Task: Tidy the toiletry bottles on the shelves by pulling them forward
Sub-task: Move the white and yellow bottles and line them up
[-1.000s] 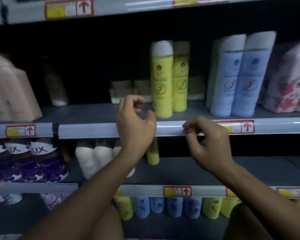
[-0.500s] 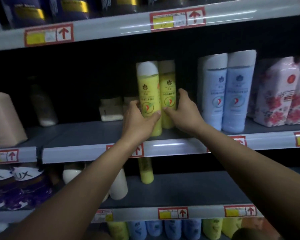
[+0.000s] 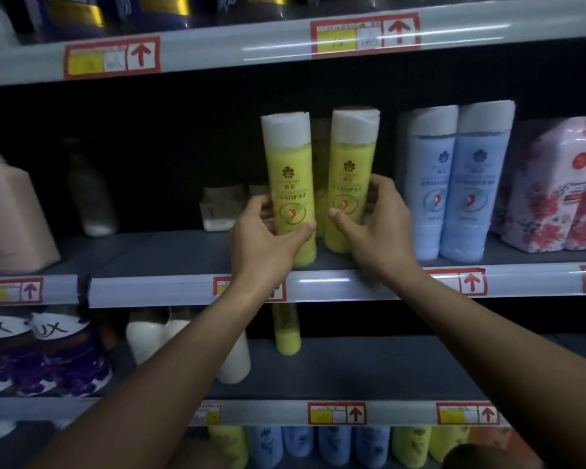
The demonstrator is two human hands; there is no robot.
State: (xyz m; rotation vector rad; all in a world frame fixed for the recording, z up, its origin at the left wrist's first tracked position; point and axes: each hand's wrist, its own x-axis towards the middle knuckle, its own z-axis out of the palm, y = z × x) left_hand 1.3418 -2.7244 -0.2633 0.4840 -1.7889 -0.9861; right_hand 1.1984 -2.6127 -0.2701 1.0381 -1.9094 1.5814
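Note:
Two tall yellow bottles with white caps stand side by side near the front of the middle shelf [image 3: 170, 255]. My left hand [image 3: 268, 238] is wrapped around the lower part of the left yellow bottle [image 3: 290, 170]. My right hand [image 3: 376, 228] grips the right yellow bottle [image 3: 351, 164] low down, thumb on its label. A further yellow bottle shows dimly in the gap behind them. Two light blue bottles [image 3: 454, 177] stand just right of my right hand.
Pink floral refill packs [image 3: 555, 187] sit at the far right, a beige jug [image 3: 11, 211] at the far left, and small white boxes [image 3: 217, 208] at the back. The shelf below holds purple packs [image 3: 44, 353], white bottles [image 3: 149, 336] and one yellow bottle [image 3: 286, 333].
Both hands rose from the shelf rail to the yellow bottles. The right bottle has come forward level with the left one, and the camera has tilted up and moved closer.

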